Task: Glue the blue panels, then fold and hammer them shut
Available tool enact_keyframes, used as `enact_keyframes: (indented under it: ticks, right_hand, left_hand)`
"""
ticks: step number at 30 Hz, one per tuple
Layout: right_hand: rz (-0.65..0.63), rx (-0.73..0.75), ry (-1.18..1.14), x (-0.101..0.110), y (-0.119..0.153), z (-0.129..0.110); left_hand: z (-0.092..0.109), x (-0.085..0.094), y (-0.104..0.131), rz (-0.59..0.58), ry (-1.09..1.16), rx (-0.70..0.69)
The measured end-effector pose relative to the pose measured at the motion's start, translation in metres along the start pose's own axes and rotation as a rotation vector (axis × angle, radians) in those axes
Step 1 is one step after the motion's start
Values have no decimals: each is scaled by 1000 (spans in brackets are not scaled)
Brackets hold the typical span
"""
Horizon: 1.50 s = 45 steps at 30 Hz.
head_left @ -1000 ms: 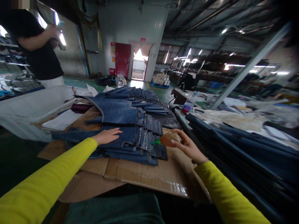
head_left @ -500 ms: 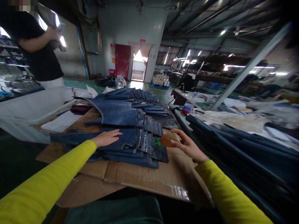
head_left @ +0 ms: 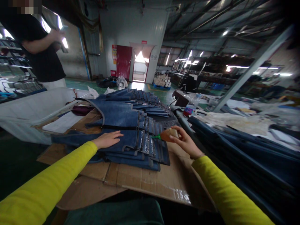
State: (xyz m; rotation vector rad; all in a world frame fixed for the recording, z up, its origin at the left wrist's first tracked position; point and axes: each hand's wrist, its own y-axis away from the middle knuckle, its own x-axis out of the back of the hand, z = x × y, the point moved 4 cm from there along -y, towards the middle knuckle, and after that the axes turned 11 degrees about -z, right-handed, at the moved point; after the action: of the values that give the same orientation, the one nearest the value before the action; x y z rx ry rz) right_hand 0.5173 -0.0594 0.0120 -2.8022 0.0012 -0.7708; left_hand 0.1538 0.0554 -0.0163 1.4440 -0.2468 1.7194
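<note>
My left hand [head_left: 108, 139] lies flat with its fingers spread on a blue fabric piece [head_left: 119, 114], below a black strip that crosses it. My right hand [head_left: 186, 142] is wrapped round a yellowish-brown squeeze bottle [head_left: 169, 135], whose green nozzle points left. The nozzle tip is at the dark-edged right ends of the layered blue pieces, where shiny wet-looking lines [head_left: 146, 142] run. Whether the tip touches the fabric I cannot tell. More blue pieces are fanned out behind, and the stack rests on brown cardboard [head_left: 140, 178].
A white bin [head_left: 35, 106] stands at the left, with a person in a black shirt [head_left: 44, 59] behind it. To the right are a plastic drink bottle [head_left: 191, 106], dark blue fabric rolls [head_left: 234, 147] and crumpled plastic sheeting [head_left: 229, 120].
My right hand has moved slightly up and left with the squeeze bottle, along the shiny lines. My left hand stays flat on the fabric.
</note>
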Motion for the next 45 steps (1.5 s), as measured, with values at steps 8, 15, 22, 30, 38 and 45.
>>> enact_keyframes:
  ticks: [8,15,22,30,38,45]
  right_hand:
    - [65,27,74,2,-11,4]
    - [107,38,117,3,-28,17]
    - [159,45,122,8,-55,35]
    - [253,60,192,11,-82,46]
    - [306,43,171,17,-102,62]
    - [204,-31,104,22,-79,48]
  left_hand:
    - [-1,0,0,-10,19,15]
    - [4,2,3,-9,12,15]
    - [8,5,6,-18,15,39]
    - [9,5,5,-16,15,31]
    - [12,7,7,-21,35,39]
    - [10,6,6,-15,21,32]
